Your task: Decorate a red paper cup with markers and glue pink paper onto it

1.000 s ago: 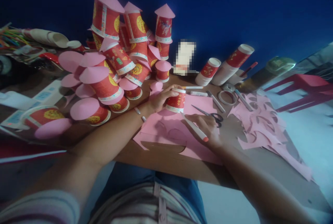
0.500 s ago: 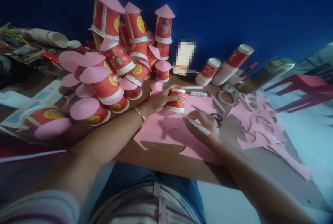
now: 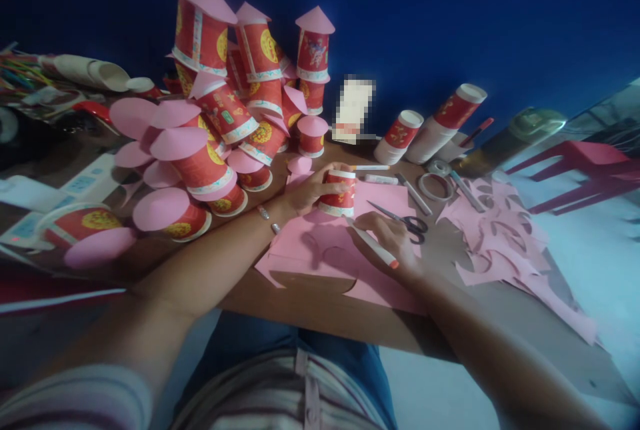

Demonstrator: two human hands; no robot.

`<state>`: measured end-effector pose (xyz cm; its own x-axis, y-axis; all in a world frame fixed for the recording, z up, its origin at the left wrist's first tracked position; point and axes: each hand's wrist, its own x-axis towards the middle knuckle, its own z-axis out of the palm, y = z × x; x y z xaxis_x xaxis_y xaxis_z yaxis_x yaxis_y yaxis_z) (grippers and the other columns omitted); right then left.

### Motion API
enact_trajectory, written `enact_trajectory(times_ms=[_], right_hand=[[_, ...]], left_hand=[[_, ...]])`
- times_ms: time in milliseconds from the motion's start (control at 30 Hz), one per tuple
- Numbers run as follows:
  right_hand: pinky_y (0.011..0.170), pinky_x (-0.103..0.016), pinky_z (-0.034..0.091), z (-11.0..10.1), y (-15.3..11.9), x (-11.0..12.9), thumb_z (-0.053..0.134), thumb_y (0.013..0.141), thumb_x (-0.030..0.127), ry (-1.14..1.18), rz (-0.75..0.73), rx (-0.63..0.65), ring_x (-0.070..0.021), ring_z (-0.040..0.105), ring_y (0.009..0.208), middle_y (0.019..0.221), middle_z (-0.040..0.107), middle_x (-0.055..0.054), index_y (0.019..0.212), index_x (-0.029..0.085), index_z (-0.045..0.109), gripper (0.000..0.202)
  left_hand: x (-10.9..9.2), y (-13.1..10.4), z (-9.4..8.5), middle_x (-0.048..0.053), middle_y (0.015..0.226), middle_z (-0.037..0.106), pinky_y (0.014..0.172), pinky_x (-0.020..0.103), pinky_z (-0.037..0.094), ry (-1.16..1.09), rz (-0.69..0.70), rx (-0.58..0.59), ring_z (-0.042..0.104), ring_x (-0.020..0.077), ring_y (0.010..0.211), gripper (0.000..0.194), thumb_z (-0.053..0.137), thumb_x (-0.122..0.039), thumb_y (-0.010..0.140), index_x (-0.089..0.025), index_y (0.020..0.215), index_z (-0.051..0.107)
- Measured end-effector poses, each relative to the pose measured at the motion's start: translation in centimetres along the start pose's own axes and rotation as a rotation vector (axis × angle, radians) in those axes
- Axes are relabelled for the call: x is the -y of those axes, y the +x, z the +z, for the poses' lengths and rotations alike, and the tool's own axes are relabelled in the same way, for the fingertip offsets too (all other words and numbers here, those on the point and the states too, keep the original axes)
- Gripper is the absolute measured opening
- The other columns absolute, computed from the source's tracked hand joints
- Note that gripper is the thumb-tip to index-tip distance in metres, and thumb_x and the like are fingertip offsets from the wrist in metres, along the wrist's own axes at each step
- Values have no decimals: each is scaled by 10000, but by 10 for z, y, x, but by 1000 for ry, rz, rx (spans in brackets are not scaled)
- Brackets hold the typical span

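Observation:
My left hand (image 3: 313,191) is closed around a red paper cup (image 3: 339,194), which stands on pink paper (image 3: 295,253) with its white-edged end on the sheet. Close to the cup's lower right edge, my right hand (image 3: 389,240) grips a white marker with an orange end (image 3: 379,249). The marker's tip is near the cup's base; whether it touches the paper I cannot tell. Scissors (image 3: 407,222) lie just beyond my right hand. Round outlines or cut-outs show in the paper in front of the cup.
Red cups with pink cone tops (image 3: 205,157) are piled at the left. Paper cup stacks (image 3: 400,137) stand at the back right, near a tape roll (image 3: 435,187). Pink scraps (image 3: 505,237) cover the right side. A red stool (image 3: 590,163) stands beyond the table.
My right hand and the marker have shifted slightly; the marker's orange end has moved a little left. My left hand still holds the cup in about the same place.

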<state>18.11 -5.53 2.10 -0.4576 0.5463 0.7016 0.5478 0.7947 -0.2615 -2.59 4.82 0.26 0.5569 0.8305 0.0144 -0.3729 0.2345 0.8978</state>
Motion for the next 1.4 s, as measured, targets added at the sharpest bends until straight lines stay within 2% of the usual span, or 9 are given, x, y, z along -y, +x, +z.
enact_trajectory(times_ms=[267,400,733,1067,1400], right_hand=[[583,-251,506,2,-2,-3,645,1049,155,-3,7,2,-123,671,638,818,736,4,1010,235,619,92],[568,-266,488,2,-3,-4,653,1034,143,-3,25,-2,-133,650,620,785,709,16,991,253,612,124],[529,-259,435,-1,0,0,632,1052,159,-34,15,20,-115,610,565,732,691,29,952,244,589,139],[571,-267,492,-1,-1,-2,644,1028,142,-22,20,24,-136,664,628,788,718,9,989,246,629,111],[533,-252,431,0,0,-2,637,1043,144,-39,-4,16,-110,601,566,734,678,32,939,234,591,145]], left_hand=[[1,0,-1,89,1156,753,864,337,540,-14,-12,14,700,195,955,553,952,-328,727,-193,1183,671],[1,0,-1,89,1183,751,897,347,541,-10,-19,21,713,209,1011,530,931,-316,748,-198,1193,668],[-2,-2,1,95,1173,751,893,365,550,9,-20,18,726,224,1001,585,923,-357,735,-201,1229,651],[-1,-2,-1,125,1212,769,936,417,570,-8,-31,45,749,264,1049,593,908,-342,750,-195,1263,649],[-1,-2,-3,126,1200,767,895,397,563,-18,-20,44,739,255,1032,567,888,-316,738,-191,1249,676]])
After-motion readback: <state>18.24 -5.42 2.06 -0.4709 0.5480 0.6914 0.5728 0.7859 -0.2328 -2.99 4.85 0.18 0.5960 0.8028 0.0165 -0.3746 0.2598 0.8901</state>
